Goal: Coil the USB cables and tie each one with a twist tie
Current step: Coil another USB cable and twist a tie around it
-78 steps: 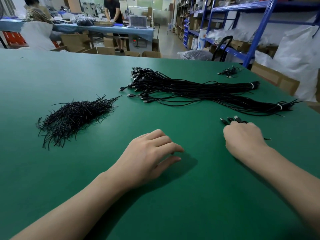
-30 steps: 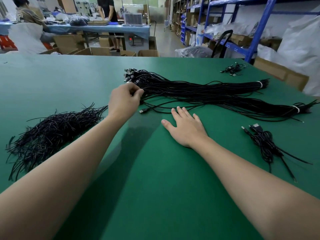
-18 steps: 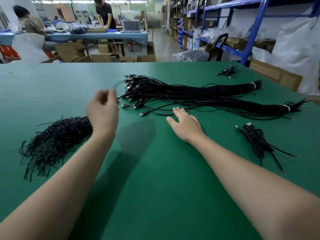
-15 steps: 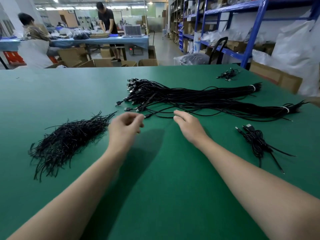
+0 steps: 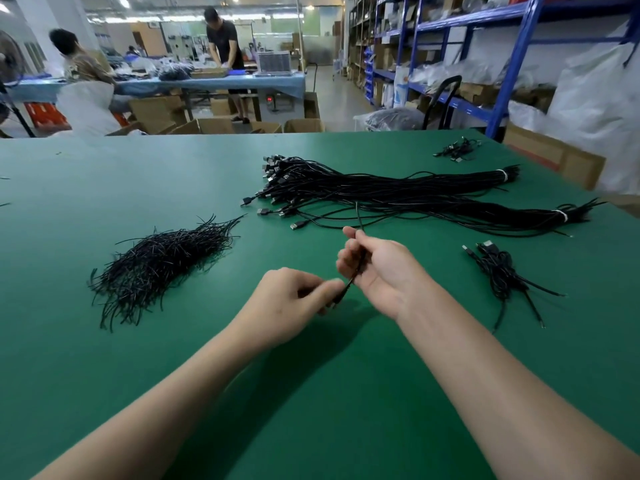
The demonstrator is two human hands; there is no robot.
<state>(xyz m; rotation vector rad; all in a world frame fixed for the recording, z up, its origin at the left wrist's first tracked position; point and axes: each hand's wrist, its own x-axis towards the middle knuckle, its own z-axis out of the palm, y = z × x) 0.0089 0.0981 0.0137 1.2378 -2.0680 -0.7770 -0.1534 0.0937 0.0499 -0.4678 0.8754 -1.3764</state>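
While both hands are working in the middle of the frame, the left hand [image 5: 291, 301] is pinching the end of one cable [image 5: 359, 261] between its thumb and fingertips. The right hand [image 5: 384, 271] is sitting just up and to the right of it, and its fingers are curling round the same cable. From there the cable is going up toward the bundle [image 5: 398, 195]. A shadow is lying on the green table [image 5: 311, 410] under the hands.

The bundle is stretching across the upper middle of the frame. Its plugs are pointing to the upper left, and a few plugs are poking out just above the hands. Two white bands [image 5: 503, 175] are tying it at the right end, and the lower tail is reaching close to the table's right edge.

The ties [image 5: 162, 261] are lying in a heap at the middle left, well apart from the left hand, with green table showing between them. A tied coil [image 5: 498, 271] is lying at the right, near the right arm. A small clump [image 5: 457, 152] of cables is sitting at the upper right, near the far edge.

Wide green table is showing at the upper left and along the bottom, round the arms. Past the far edge, boxes [image 5: 207, 125] are standing, and blue shelves [image 5: 512, 46] are filling the upper right.
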